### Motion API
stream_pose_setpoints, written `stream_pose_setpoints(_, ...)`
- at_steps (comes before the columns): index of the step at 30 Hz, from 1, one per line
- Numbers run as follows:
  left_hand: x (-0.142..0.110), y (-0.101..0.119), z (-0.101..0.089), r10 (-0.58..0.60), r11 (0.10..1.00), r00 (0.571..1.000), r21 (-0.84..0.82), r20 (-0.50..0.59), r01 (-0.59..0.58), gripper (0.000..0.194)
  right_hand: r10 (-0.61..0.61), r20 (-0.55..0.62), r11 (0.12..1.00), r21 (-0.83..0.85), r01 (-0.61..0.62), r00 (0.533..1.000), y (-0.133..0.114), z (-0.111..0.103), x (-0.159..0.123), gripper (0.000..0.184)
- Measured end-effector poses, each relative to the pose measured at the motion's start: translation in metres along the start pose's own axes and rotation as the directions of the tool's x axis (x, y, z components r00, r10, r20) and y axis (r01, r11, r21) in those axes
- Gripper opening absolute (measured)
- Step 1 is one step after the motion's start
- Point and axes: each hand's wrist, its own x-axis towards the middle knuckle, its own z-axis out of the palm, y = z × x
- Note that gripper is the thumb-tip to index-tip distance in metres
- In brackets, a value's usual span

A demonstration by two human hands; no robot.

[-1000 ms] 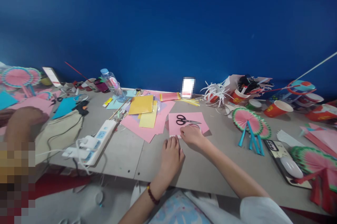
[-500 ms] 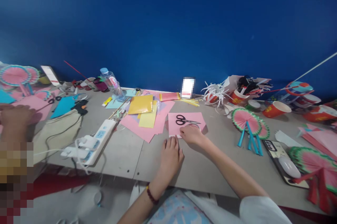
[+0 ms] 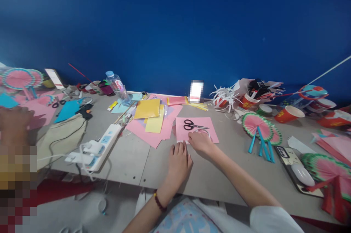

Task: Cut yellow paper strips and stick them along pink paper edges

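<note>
A pink sheet of paper lies on the table in front of me. Black-handled scissors rest on it, and a pale ring, perhaps a tape roll, shows behind my right hand. My left hand lies flat, its fingers stretched to the sheet's near edge, where a whitish strip shows. Close beside it, my right hand has its fingers curled together over the same edge. Whatever they pinch is hidden.
Left are yellow paper packs, a power strip, a bottle and another person's hand. Right are pink paper fans, paper cups, and a phone under a mouse. A lit screen stands behind.
Both my hands stay at the sheet's near edge with barely any movement. A little more of the ring and of the sheet's right corner shows. The other person's hand has shifted slightly.
</note>
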Motion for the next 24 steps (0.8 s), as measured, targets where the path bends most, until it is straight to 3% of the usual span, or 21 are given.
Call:
stream_pose_setpoints(10, -0.001, 0.0, 0.0, 0.002, 1.0, 1.0, 0.012, 0.005, -0.002, 0.049, -0.094, -0.06, 0.983, 0.155, 0.103, 0.994, 0.027, 0.004, -0.009, 0.026)
stream_pose_setpoints(15, 0.001, 0.001, -0.005, 0.033, 0.999, 0.999, 0.01, 0.011, -0.033, 0.052, -0.109, -0.09, 0.987, 0.108, 0.119, 0.99, 0.025, 0.002, -0.012, 0.022)
stream_pose_setpoints(24, 0.003, 0.004, -0.004, 0.011, 1.0, 1.0, 0.017, 0.02, -0.012, 0.05, -0.029, 0.028, 0.999, -0.019, 0.03, 0.999, 0.011, -0.004, -0.002, 0.022)
